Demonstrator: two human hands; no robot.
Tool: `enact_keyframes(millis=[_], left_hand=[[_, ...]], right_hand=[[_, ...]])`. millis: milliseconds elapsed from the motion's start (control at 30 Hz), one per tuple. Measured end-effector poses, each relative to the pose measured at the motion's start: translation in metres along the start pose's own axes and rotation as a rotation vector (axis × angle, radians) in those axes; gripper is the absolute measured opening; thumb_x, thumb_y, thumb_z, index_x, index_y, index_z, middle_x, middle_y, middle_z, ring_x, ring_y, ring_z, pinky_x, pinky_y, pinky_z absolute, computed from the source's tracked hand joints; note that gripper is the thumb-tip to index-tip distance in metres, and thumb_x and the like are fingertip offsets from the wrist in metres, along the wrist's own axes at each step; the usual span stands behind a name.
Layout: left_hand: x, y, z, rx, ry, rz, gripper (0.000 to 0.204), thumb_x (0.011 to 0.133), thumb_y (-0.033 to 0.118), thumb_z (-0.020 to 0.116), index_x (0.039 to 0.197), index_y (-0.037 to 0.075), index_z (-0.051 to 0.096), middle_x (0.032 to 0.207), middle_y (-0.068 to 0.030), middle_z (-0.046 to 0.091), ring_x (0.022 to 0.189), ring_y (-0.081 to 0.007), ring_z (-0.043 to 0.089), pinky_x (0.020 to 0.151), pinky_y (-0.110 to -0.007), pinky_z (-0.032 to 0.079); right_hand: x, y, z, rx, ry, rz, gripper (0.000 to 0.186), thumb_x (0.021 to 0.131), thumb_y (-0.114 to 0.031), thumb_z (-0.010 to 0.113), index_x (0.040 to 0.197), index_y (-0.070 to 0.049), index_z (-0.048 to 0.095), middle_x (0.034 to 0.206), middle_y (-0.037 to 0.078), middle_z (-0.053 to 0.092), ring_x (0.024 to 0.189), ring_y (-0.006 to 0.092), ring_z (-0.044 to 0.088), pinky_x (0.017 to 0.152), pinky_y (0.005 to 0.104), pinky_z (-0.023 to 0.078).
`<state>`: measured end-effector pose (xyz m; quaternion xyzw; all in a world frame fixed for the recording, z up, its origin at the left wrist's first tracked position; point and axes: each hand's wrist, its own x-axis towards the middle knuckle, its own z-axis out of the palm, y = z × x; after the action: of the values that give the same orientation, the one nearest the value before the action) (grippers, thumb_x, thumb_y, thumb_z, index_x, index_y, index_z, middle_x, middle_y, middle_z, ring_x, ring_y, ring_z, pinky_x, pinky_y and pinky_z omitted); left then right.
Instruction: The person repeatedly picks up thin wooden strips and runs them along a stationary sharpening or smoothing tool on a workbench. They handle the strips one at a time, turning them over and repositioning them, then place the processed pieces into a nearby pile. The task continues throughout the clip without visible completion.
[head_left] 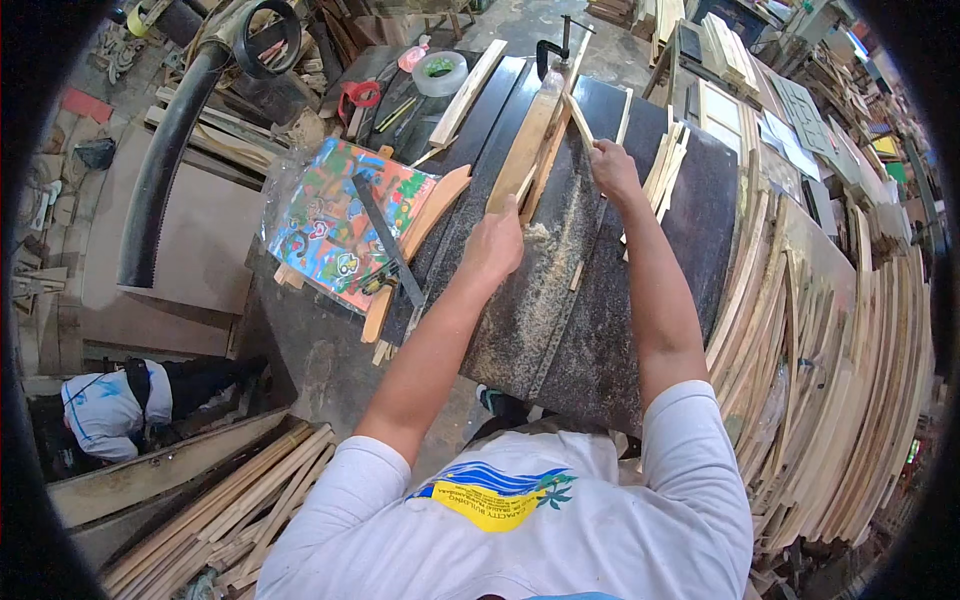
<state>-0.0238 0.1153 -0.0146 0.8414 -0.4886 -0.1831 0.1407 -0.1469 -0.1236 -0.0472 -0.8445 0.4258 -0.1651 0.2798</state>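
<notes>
A long wooden board (522,150) lies on the dark, sawdust-covered table (590,330), with a narrower strip along its right side. A black clamp (552,52) sits at the board's far end. My left hand (492,245) is closed at the board's near end, its thumb by a short thin piece of wood (526,184). To the right, my right hand (615,172) is closed around the near end of a thin wooden strip (577,120), which slants up and left toward the board. The fingers' undersides are hidden.
Left of the board lie a handsaw (388,240) on a colourful plastic-wrapped sheet (335,205), a curved wooden piece (437,210) and clear tape (441,72). Thin strips (668,170) lie at right, beside stacked slats (830,380). A person (120,405) bends at lower left.
</notes>
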Motion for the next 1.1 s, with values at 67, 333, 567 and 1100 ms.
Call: enact_keyframes(millis=[67, 333, 567, 1100], left_hand=[[0.007, 0.005, 0.0, 0.018, -0.005, 0.013, 0.047, 0.098, 0.004, 0.05, 0.144, -0.008, 0.047, 0.102, -0.0377, 0.071, 0.101, -0.0519, 0.072, 0.089, -0.057, 0.058], [0.05, 0.014, -0.004, 0.082, -0.022, 0.038, 0.049, 0.099, 0.007, 0.051, 0.146, -0.004, 0.046, 0.106, -0.0356, 0.072, 0.103, -0.0525, 0.072, 0.09, -0.059, 0.057], [0.104, 0.046, -0.044, 0.004, 0.248, 0.139, 0.055, 0.098, 0.01, 0.054, 0.152, 0.002, 0.045, 0.105, -0.0336, 0.072, 0.098, -0.0519, 0.071, 0.089, -0.059, 0.056], [-0.121, 0.056, 0.015, -0.552, -0.206, 0.352, 0.047, 0.102, 0.01, 0.054, 0.149, 0.007, 0.054, 0.074, -0.004, 0.064, 0.058, -0.0117, 0.064, 0.057, -0.031, 0.053]], right_hand=[[0.008, 0.003, -0.001, 0.065, 0.023, 0.099, 0.045, 0.097, -0.03, 0.049, 0.126, -0.003, 0.07, 0.128, 0.027, 0.068, 0.118, 0.0474, 0.065, 0.105, 0.0512, 0.05], [0.05, 0.022, -0.003, 0.108, 0.029, 0.142, 0.045, 0.098, -0.032, 0.049, 0.128, -0.007, 0.071, 0.127, 0.025, 0.07, 0.121, 0.0445, 0.065, 0.106, 0.0491, 0.049], [0.07, 0.046, -0.005, 0.27, 0.276, 0.149, 0.049, 0.102, -0.038, 0.05, 0.138, -0.009, 0.065, 0.128, 0.026, 0.069, 0.122, 0.045, 0.064, 0.105, 0.0498, 0.049], [-0.299, 0.067, -0.048, 0.014, 0.311, 0.684, 0.038, 0.095, -0.033, 0.069, 0.123, -0.007, 0.068, 0.112, 0.022, 0.074, 0.107, 0.0425, 0.07, 0.093, 0.0535, 0.054]])
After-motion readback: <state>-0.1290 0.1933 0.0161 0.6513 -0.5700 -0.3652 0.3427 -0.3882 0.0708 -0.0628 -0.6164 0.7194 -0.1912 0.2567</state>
